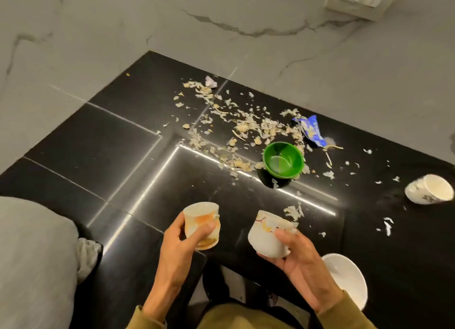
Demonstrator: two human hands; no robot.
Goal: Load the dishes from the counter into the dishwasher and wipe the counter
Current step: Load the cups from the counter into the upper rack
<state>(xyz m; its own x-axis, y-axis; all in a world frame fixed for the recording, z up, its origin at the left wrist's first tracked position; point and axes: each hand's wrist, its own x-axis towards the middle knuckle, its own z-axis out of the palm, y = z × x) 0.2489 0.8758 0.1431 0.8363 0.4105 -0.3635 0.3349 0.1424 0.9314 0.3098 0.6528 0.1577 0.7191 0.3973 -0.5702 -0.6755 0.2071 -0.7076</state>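
My left hand (182,245) grips a white cup with orange marks (200,220), held tilted above the near edge of the black counter (98,141). My right hand (300,262) grips a second white cup with a branch pattern (266,232), also tilted. A green bowl (283,160) stands upright in the middle of the counter. Another white cup (429,188) lies on its side at the right edge. A white bowl (349,278) sits near the front edge, partly behind my right wrist.
Pale peel scraps (248,126) are strewn across the counter's middle and back, with a torn blue wrapper (311,131) among them. A grey cloth (86,257) hangs at the left front. Marble walls (73,33) close the corner, with a socket (362,1) top right.
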